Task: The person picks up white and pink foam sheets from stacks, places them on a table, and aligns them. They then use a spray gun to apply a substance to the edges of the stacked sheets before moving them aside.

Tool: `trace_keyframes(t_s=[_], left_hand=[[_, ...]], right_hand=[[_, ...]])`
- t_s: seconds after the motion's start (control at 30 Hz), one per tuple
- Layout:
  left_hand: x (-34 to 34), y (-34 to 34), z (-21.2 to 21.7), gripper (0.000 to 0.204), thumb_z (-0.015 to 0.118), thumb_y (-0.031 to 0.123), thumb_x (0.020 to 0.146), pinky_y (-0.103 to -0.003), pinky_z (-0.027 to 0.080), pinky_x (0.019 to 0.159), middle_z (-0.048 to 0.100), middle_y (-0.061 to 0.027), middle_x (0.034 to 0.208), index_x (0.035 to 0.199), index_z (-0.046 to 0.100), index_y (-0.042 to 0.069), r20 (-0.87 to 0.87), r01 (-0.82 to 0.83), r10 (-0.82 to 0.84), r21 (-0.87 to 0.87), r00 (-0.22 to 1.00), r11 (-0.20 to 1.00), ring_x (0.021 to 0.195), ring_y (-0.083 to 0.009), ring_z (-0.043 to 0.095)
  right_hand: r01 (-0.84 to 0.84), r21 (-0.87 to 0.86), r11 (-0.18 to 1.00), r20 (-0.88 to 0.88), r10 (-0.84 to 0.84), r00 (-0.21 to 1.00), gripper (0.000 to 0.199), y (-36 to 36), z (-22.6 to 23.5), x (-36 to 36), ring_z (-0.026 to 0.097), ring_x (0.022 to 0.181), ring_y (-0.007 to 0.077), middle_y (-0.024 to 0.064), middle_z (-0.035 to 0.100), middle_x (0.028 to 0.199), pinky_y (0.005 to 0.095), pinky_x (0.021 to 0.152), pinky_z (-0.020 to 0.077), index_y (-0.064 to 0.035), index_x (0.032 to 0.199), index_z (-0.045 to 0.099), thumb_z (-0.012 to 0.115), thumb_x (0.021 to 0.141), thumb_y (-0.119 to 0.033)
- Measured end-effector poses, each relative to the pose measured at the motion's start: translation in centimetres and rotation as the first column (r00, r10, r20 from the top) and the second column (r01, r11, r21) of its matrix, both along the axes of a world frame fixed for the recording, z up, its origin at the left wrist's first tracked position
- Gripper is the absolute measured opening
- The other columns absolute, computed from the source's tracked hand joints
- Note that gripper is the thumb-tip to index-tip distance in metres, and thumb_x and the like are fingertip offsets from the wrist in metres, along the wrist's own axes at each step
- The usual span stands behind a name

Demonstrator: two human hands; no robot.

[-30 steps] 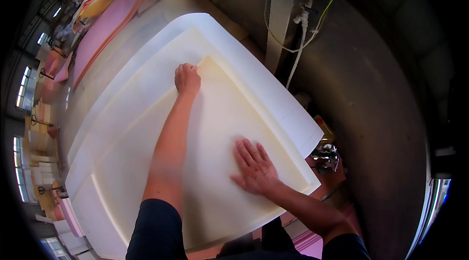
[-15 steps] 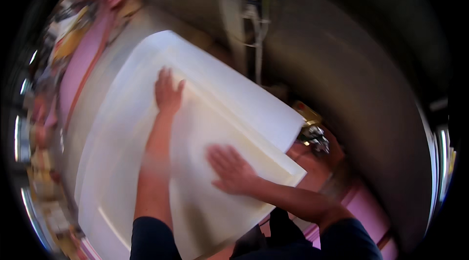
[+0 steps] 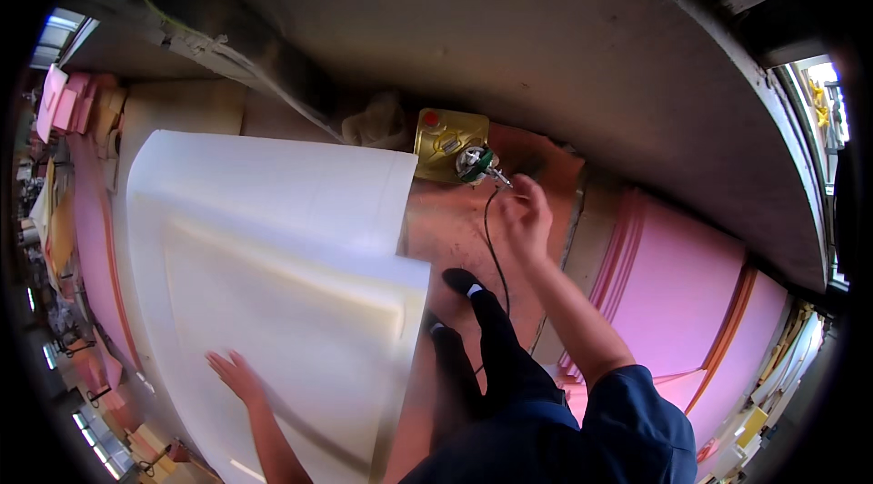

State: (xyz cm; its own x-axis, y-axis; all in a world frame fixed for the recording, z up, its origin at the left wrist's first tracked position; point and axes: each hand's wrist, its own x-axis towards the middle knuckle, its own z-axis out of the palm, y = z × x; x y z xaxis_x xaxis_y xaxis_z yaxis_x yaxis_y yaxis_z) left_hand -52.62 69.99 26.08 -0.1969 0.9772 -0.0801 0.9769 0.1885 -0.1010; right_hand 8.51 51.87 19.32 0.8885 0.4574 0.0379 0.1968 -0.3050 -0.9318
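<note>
A large white foam sheet or board (image 3: 291, 329) with a raised, cream-tinted edge lies on the left, another white sheet (image 3: 273, 166) showing beyond it. My left hand (image 3: 236, 377) rests on or just over the near sheet, its fingers stretched out. My right hand (image 3: 527, 216) is off to the right with fingers apart and slightly bent, nothing plainly held. Its fingertips are close to a metal spray gun (image 3: 476, 164) with a green part; whether they touch it I cannot tell. The gun sits at a gold metal can (image 3: 441, 140) with a red cap.
A dark hose (image 3: 491, 238) runs from the gun across the reddish floor (image 3: 446, 220) by my feet. Stacked pink foam sheets (image 3: 668, 275) stand at right; more pink foam (image 3: 95, 211) lines the left. A brown panel (image 3: 509, 38) rises along the far side.
My right hand has left the white sheet and moved right to the spray gun. My left hand has drawn nearer over the sheet. The view has turned right.
</note>
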Motion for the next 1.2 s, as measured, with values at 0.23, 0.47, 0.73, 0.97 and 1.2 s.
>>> trace_keyframes(t_s=[0.23,0.47,0.73,0.97,1.2], left_hand=[[0.9,-6.4,0.5,0.066,0.044,0.026,0.101,-0.046,0.010,0.120,0.011,-0.0218,0.161,0.153,0.014,-0.001,0.147,-0.009,-0.008,0.117,0.989,0.993,0.149,-0.0362,0.010],[1.8,-6.1,1.7,0.087,0.048,0.052,0.096,-0.049,0.009,0.120,0.013,-0.0210,0.161,0.153,0.012,-0.003,0.107,0.009,-0.033,0.215,0.994,0.976,0.150,-0.0335,0.009],[3.9,-9.2,3.4,0.091,0.034,0.066,0.094,-0.047,0.002,0.121,0.008,-0.0141,0.163,0.154,0.013,0.001,0.213,-0.176,0.158,0.066,0.964,0.982,0.151,-0.0281,0.001],[7.8,-27.4,5.0,0.082,0.035,0.061,0.097,-0.049,0.010,0.120,0.017,-0.0163,0.160,0.153,0.019,0.003,0.581,0.063,-0.100,0.084,0.808,0.994,0.150,-0.0303,0.010],[6.6,-50.8,7.8,0.061,0.069,0.036,0.087,-0.053,0.028,0.114,0.052,-0.0133,0.140,0.136,0.050,0.005,0.626,0.035,-0.382,0.493,0.679,0.869,0.133,-0.0295,0.046]], right_hand=[[-0.371,-0.533,0.761,-0.148,0.348,0.926,0.044,3.2,-18.8,7.7,0.067,0.093,0.0371,0.0211,0.069,0.098,0.0451,0.078,0.0523,-0.0017,0.110,0.066,0.076,0.076,-0.028],[-0.237,-0.591,0.771,0.055,0.332,0.942,0.037,4.6,-21.7,7.4,0.068,0.078,0.0296,0.0199,0.070,0.086,0.0424,0.070,0.0535,0.0042,0.091,0.067,0.076,0.071,-0.025],[-0.501,-0.135,0.855,0.288,0.518,0.806,0.034,-4.9,-13.9,3.1,0.063,0.053,0.0254,0.0122,0.068,0.065,0.0394,0.048,0.0498,-0.0002,0.105,0.066,0.069,0.074,-0.014],[-0.508,-0.338,0.793,0.699,0.572,0.429,0.028,-12.4,-9.0,0.1,0.064,0.057,0.0339,0.0183,0.066,0.065,0.0455,0.054,0.0509,-0.0004,0.093,0.069,0.074,0.072,-0.018],[-0.787,-0.444,0.427,0.423,0.875,0.236,0.017,-20.0,6.2,-10.1,0.062,0.052,0.0321,0.0155,0.063,0.059,0.0411,0.051,0.0488,-0.0010,0.070,0.067,0.075,0.070,-0.017]])
